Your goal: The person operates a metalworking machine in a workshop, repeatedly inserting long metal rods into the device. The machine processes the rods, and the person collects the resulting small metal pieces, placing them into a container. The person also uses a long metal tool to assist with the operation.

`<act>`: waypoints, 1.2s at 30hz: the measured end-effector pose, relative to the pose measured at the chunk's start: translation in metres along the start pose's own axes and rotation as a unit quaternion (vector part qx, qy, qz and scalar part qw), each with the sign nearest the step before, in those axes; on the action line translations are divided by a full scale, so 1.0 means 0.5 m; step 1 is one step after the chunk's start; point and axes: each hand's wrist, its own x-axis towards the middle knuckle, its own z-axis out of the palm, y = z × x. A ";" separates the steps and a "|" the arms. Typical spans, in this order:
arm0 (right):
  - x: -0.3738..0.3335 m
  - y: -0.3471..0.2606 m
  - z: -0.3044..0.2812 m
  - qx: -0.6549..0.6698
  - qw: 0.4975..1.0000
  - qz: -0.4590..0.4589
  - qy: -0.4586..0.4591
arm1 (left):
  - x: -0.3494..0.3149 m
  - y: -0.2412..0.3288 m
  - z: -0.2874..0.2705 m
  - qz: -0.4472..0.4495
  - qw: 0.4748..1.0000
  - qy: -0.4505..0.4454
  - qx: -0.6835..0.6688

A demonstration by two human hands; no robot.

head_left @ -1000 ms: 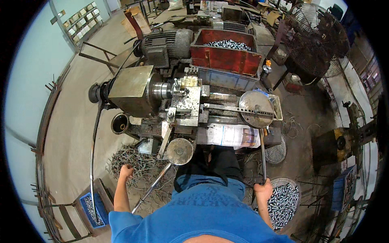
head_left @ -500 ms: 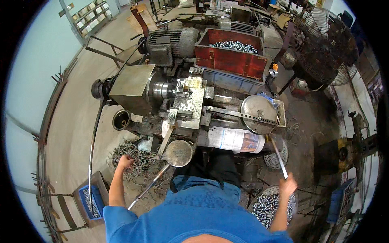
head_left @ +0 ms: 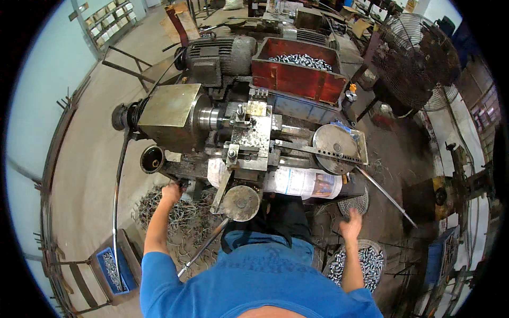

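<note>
My left hand (head_left: 170, 194) reaches below the front left of the metal lathe (head_left: 252, 138), its fingers curled at a dark spot beside the machine's lower edge. What those fingers hold, if anything, is too small to make out. My right hand (head_left: 350, 227) is off the long metal lever (head_left: 387, 196), fingers apart and nothing seen in it. Underneath that arm stands a round basket (head_left: 377, 245) full of short shiny metal pieces (head_left: 367, 267). The lever slants out to the right from beneath a round metal plate (head_left: 335, 146).
Tangled metal shavings (head_left: 169, 217) lie below my left hand. A second handle bar (head_left: 204, 248) slopes down from a round disc (head_left: 240, 203). Behind the lathe are a motor (head_left: 220, 55) and a red bin (head_left: 297, 79) of metal pieces. A big fan (head_left: 416, 61) stands at right.
My right hand has let go of the lever and moved left and slightly up, and the lever has swung outward. My left hand has moved up toward the lathe. The whole view has shifted slightly.
</note>
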 end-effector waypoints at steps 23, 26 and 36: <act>0.300 -0.499 -0.210 0.217 0.937 -0.264 -0.069 | -0.059 -0.025 0.103 -0.023 0.991 0.071 -0.109; 0.354 -0.652 -0.200 0.230 0.886 -0.400 -0.049 | -0.134 -0.088 0.000 -0.060 0.980 0.124 -0.147; 0.442 -0.944 -0.075 0.110 0.818 -0.563 -0.033 | -0.389 -0.364 -0.190 -0.234 0.881 0.354 -0.209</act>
